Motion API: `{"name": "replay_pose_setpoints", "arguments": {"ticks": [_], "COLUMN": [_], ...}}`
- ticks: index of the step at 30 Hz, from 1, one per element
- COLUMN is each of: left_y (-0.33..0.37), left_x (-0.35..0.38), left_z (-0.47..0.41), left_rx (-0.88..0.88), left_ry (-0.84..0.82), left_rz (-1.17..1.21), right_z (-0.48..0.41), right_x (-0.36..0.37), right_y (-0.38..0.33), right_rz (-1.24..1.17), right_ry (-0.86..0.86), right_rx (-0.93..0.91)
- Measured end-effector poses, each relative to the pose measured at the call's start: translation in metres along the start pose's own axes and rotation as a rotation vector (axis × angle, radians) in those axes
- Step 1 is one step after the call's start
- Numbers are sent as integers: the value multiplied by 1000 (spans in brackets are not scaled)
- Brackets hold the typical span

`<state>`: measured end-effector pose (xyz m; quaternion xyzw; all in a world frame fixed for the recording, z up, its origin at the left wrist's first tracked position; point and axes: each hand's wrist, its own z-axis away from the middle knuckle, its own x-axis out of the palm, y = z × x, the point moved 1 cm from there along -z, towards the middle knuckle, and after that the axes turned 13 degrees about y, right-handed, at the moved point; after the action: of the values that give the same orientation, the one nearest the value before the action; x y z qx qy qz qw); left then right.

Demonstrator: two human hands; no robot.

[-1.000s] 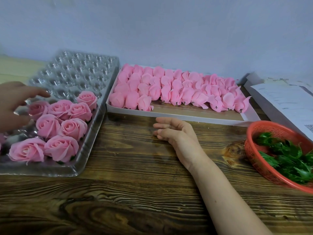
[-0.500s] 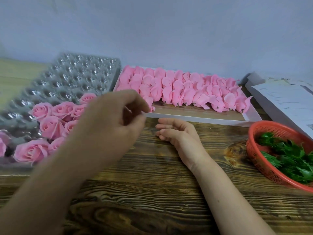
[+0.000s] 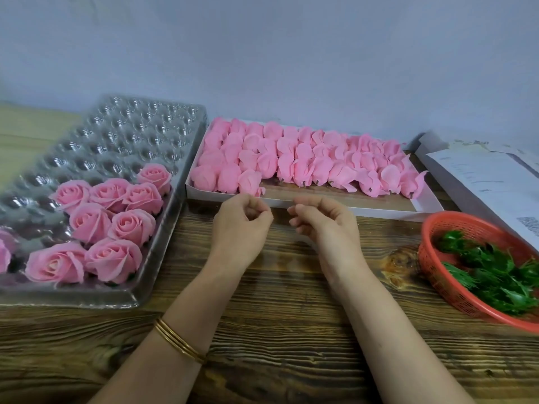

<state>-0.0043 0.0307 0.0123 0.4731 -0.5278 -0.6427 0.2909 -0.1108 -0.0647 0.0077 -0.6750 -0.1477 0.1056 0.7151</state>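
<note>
My left hand (image 3: 242, 225) and my right hand (image 3: 323, 221) hover side by side over the wooden table (image 3: 277, 330), just in front of the white box (image 3: 320, 206). Both have their fingers curled in, and I see nothing between them. The left thumb touches its forefinger. The box holds several rows of closed pink flower buds (image 3: 291, 161). To the left, a clear plastic cell tray (image 3: 87, 300) carries several open pink roses (image 3: 112, 258) in its near cells. Its far cells are bare.
A red mesh basket (image 3: 431, 275) of green leaf pieces (image 3: 493, 275) stands at the right edge. White printed papers (image 3: 481, 182) lie behind it. A pale wall runs along the back of the table. Thin gold bangles (image 3: 178, 342) circle my left wrist.
My left hand came away from the rose tray and swung right to the table's middle beside my right hand. My right hand lifted slightly and curled its fingers.
</note>
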Motion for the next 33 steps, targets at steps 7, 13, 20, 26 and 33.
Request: {"name": "replay_pose_setpoints", "arguments": {"ticks": [7, 13, 20, 26, 33], "left_y": [-6, -7, -10, -13, -12], "left_x": [2, 2, 7, 8, 9], "left_z": [-2, -4, -6, -9, -10], "left_rx": [-118, -126, -77, -75, -99], "left_ry": [-164, -123, -70, -61, -65], "left_rz": [-6, 38, 13, 24, 42], "right_z": [-8, -40, -76, -85, -89], "right_x": [9, 36, 69, 89, 101], "right_y": [-8, -22, -28, -28, -27], "right_rz": [209, 480, 716, 836, 856], "right_ry": [57, 42, -4, -152, -180], "right_rx": [-99, -246, -176, 24, 78]}}
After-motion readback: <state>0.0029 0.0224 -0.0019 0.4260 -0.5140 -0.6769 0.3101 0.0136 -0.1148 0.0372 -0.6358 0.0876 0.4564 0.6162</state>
